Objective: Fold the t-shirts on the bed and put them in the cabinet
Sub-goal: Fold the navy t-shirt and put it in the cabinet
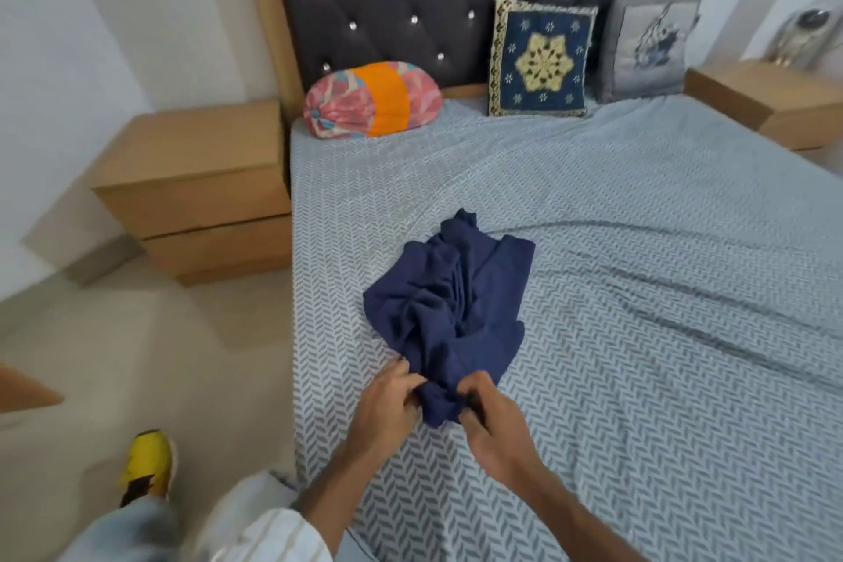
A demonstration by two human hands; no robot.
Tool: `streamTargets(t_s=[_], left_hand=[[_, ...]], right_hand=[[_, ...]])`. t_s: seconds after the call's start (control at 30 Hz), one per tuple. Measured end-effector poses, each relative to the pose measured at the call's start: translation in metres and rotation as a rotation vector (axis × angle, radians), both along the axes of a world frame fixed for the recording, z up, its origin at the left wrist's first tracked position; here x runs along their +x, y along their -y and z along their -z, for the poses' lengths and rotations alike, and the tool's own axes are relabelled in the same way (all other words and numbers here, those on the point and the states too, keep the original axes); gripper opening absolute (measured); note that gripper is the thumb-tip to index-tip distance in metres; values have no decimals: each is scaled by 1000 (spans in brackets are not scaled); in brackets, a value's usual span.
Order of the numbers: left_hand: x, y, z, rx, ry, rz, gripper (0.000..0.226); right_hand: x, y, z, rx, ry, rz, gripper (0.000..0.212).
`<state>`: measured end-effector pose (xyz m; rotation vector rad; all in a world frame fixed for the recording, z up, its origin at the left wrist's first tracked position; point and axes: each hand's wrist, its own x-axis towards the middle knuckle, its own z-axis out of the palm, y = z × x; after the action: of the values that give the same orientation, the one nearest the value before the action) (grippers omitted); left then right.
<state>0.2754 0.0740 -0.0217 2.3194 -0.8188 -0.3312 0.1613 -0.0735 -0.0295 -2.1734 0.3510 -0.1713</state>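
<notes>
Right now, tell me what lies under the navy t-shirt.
The crumpled navy t-shirt lies on the herringbone bedsheet; both the left hand and right hand grip its near edge. Anything beneath its folds is covered.

White walls (68,37), beige tiled floor (159,356). Dark grey tufted headboard with studs (387,5) in wood frame. Light wooden two-drawer nightstand (200,192) left of bed, matching wooden nightstand (775,105) right. Even, soft light.

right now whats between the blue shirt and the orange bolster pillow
Only bare bedsheet between the shirt and the bolster pillow, in the head view.
</notes>
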Motion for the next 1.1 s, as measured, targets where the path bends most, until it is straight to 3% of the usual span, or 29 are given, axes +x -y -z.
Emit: streamTargets(t_s=[0.1, 0.17, 0.23, 0.3, 0.33, 0.43, 0.6, 0.67, 0.8, 0.9, 1.0, 1.1], left_hand=[[-4, -5, -19, -49, 143, 5, 3], [-5, -6, -35, -41, 207, 16, 7], [-11, -6, -57, -37, 193, 17, 12], [-18, -8, -81, -96, 156, 2, 11], [-20, -10, -88, -121, 105, -25, 22], [-25, -15, -105, -205, -25, -68, 17], [-35, -11, -133, -169, -102, 16, 13], [-42, -4, -146, -290, -276, -2, 30], [-45, 6, -178, -815, -860, -190, 32], [-41, 7, -200, -923, -1009, -233, 37], [-42, 11, -217, -979, -1035, -216, 34], [-43, 11, -225, -954, -1051, -112, 34]], right_hand=[[-3, 10, -24, -165, -8, -120, 57], [0, 11, -42, -366, -35, -216, 67], [3, 12, -65, -503, -36, -252, 47], [6, 13, -87, -496, 28, -178, 10], [8, 15, -96, -471, 56, -110, 7], [12, 17, -127, -398, 88, 82, 31], [12, 14, -166, -316, 183, 204, 16], [13, 10, -175, -181, 217, 180, 25], [9, -3, -177, 165, 231, 4, 48], [7, -9, -172, -15, 234, -9, 62], [10, -13, -182, -283, 233, 137, 50], [17, -15, -201, -317, 266, 229, 44]])
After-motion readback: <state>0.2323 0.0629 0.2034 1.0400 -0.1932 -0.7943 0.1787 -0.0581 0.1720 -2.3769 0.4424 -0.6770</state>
